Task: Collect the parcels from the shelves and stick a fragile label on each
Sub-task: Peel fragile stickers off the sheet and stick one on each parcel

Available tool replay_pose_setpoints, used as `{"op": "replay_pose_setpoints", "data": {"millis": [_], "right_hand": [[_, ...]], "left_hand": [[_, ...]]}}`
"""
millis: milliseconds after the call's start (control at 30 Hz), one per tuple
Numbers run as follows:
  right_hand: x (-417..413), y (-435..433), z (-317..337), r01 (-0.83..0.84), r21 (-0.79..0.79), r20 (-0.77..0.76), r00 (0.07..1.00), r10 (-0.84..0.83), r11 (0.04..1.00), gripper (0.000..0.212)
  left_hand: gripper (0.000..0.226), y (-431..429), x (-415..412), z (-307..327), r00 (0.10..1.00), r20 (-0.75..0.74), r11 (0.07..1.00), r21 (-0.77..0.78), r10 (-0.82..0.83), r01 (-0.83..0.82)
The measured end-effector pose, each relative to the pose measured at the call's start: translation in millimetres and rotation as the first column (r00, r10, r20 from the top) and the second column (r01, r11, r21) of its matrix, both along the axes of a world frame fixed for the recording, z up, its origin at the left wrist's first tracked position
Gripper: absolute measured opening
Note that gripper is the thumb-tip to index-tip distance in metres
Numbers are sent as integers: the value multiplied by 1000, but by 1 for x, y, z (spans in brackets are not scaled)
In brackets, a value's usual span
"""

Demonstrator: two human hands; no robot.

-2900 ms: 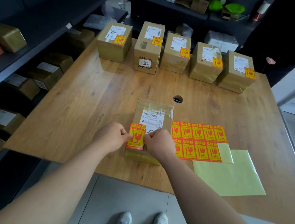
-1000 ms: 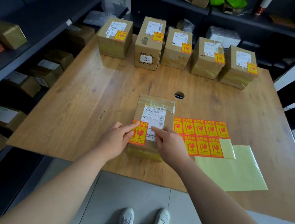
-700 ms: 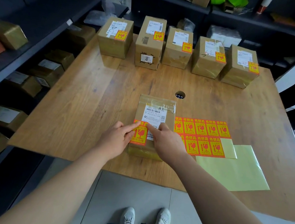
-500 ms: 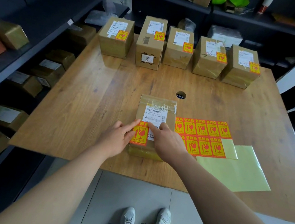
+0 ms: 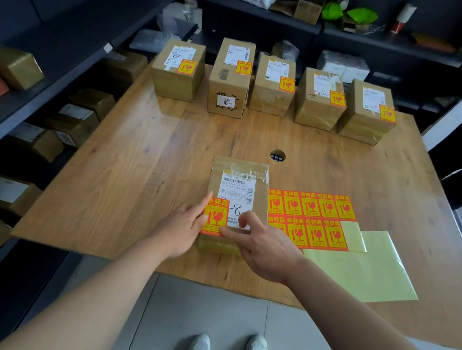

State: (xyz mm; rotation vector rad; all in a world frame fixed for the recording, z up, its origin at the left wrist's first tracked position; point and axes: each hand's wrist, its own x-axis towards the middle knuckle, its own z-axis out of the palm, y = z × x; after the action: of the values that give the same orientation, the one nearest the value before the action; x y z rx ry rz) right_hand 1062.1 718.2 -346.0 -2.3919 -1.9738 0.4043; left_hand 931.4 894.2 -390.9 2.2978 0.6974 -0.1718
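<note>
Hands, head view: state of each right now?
Left hand: open, straight fingers against the fragile label on the parcel.
Right hand: open, forefinger on the label's lower edge.

Wooden table [image 5: 138, 163] with round cable hole [image 5: 278, 155]; white shoes [image 5: 200, 344] on grey tiled floor [image 5: 208, 303].

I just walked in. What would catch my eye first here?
The bright orange fragile label on the near parcel, at the front of the table, with the left hand and right hand touching it. Right of it lies a sheet of the same labels; five labelled parcels line the far edge.
</note>
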Motion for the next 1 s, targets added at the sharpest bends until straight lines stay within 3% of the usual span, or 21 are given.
{"op": "replay_pose_setpoints", "data": {"millis": [100,267,400,467,567,667,733,800,867,1000], "right_hand": [[-2,2,1,-3,-4,26,1000,3,1000,45],[-4,30,-1,221,3,42,974,-221,975,53],[-3,37,-4,274,-12,45,961,-273,962,54],[-1,36,-2,286,-30,-16,958,-287,958,53],[4,22,-2,401,28,-244,891,-383,916,45],[7,-2,-8,614,154,-301,776,-555,774,46],[11,-10,-11,726,78,-394,652,-648,683,53],[15,-9,-13,734,-16,-510,578,-637,679,43],[19,-5,-13,716,-33,-550,570,-611,697,28],[30,4,-16,719,-2,-557,576,-598,695,30]], "left_hand": [[53,-2,-7,0,999,-10,999,-20,-33,33],[57,-9,-10,4,1000,-12,998,-58,-16,15],[57,-16,-17,1,1000,-3,998,-63,-1,1],[57,-18,-16,0,1000,4,999,-49,21,-21],[53,-19,-14,-1,998,9,998,10,54,-54],[52,-25,-13,1,987,56,987,-55,152,-149],[52,-28,-9,4,966,64,961,-139,250,-239],[47,-27,-4,2,954,92,947,-180,285,-265],[39,-26,0,1,947,118,941,-199,299,-273],[36,-21,10,3,902,176,910,-214,394,-355]]}}
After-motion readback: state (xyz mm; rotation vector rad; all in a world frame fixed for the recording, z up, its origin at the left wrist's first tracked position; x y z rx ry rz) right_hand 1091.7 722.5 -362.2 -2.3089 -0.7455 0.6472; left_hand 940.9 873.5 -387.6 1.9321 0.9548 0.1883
